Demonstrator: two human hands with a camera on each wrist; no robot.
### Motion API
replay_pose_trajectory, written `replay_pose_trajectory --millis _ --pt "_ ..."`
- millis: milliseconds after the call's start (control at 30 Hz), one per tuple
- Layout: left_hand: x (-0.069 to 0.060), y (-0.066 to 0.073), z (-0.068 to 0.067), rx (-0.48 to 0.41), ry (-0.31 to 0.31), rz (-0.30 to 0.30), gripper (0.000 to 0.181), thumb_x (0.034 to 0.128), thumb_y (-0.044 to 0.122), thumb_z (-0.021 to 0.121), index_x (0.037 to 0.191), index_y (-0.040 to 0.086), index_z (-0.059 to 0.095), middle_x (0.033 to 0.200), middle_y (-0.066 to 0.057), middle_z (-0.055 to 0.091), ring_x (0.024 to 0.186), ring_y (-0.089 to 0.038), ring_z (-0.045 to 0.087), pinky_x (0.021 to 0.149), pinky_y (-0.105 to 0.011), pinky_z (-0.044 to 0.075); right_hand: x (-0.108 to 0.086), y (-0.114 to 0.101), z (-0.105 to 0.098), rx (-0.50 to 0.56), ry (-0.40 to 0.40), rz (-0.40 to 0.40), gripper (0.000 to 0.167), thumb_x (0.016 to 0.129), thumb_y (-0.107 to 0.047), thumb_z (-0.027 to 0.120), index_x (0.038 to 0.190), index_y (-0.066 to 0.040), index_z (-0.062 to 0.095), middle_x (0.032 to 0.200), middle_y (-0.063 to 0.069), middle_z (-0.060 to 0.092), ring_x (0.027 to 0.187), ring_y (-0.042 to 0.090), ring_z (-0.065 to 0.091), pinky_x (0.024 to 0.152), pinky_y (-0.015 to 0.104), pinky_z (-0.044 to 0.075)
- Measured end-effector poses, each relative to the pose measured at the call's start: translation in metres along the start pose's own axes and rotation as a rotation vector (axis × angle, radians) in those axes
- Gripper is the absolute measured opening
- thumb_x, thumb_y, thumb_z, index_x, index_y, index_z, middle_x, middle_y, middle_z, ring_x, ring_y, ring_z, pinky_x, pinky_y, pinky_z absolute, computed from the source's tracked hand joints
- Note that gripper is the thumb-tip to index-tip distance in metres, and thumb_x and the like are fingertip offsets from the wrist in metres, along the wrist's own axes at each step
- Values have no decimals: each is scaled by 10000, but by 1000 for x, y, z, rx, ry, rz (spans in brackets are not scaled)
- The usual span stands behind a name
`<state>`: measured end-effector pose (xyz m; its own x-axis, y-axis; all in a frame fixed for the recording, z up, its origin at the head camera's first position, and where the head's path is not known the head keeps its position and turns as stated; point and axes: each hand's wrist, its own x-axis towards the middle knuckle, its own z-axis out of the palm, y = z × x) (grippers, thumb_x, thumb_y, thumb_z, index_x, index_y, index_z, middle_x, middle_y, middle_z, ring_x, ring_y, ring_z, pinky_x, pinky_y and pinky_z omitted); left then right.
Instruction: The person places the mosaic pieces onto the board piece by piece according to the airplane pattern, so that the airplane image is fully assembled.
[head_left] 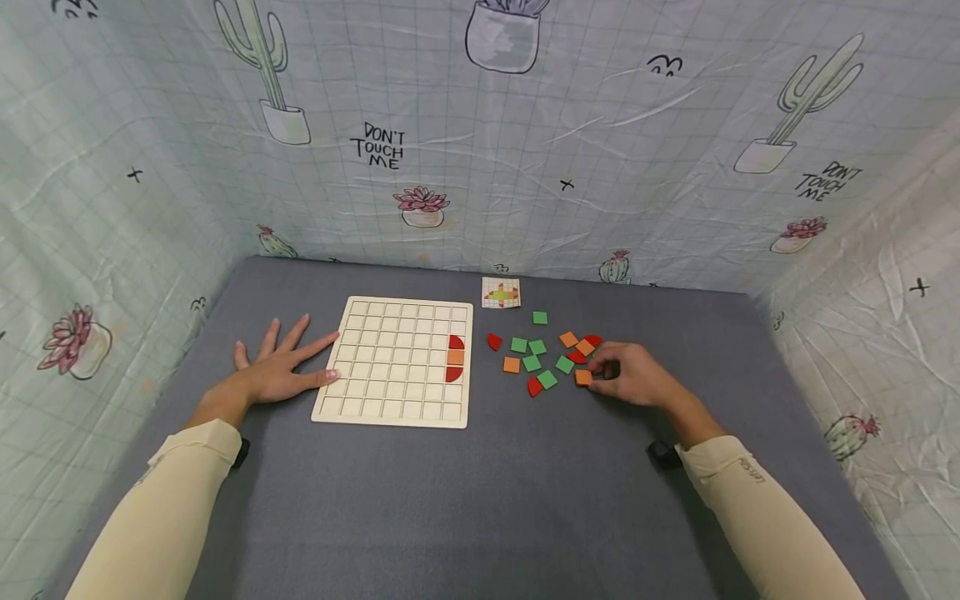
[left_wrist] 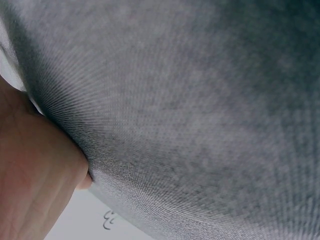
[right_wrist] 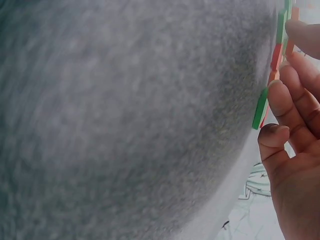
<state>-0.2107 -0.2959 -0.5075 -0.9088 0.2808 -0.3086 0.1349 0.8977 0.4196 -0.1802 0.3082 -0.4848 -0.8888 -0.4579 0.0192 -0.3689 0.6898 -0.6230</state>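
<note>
With spread fingers my left hand [head_left: 277,372] rests on the table, its thumb and index finger touching the left edge of a pale gridded board [head_left: 390,360]. In the board's right column, an orange square [head_left: 454,357] sits between two rounded red pieces, one above [head_left: 456,342] and one below [head_left: 453,374]. My right hand [head_left: 636,375] pinches an orange square tile [head_left: 582,378] between thumb and finger, at the right side of the loose pieces. The right wrist view shows that orange tile [right_wrist: 294,31] edge-on by the thumb.
Several green squares [head_left: 531,363], orange squares [head_left: 512,365] and rounded red pieces [head_left: 494,342] lie loose right of the board. A small pattern card [head_left: 501,293] lies behind them. The grey table [head_left: 450,508] is bounded by a printed cloth wall [head_left: 495,167].
</note>
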Motion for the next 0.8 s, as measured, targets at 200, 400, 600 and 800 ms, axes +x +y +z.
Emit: replay_pose_trajectory --millis 200,400,600,800 --pt "-7 11 -5 -23 -3 17 832 909 800 548 1625 533 218 1779 -59 -124 1563 -516 -277 1017 -858 -277 3 -4 4 -31 12 -18 176 829 -38 862 976 -52 765 937 54 725 797 152 618 714 262 535" --pt "-10 17 -7 17 -20 -10 853 938 754 557 1656 427 233 1777 -117 -94 1571 -538 -233 1050 -853 -255 5 -9 6 -17 5 -18 175 833 -39 858 978 -42 759 912 58 717 789 181 618 706 257 529" --pt "-6 12 -4 18 -23 -16 889 913 822 517 1656 437 217 1776 -107 -109 1571 -525 -250 1036 -850 -275 9 -15 9 -16 -3 -22 186 837 -58 859 990 -45 754 889 58 696 774 157 597 711 267 519" --pt "-3 7 -2 -10 -10 -10 894 875 878 497 1635 511 202 1780 -49 -126 1579 -481 -277 1037 -835 -297 14 -19 13 -24 -4 -31 189 833 -56 864 991 -50 760 880 40 680 771 124 586 716 277 523"
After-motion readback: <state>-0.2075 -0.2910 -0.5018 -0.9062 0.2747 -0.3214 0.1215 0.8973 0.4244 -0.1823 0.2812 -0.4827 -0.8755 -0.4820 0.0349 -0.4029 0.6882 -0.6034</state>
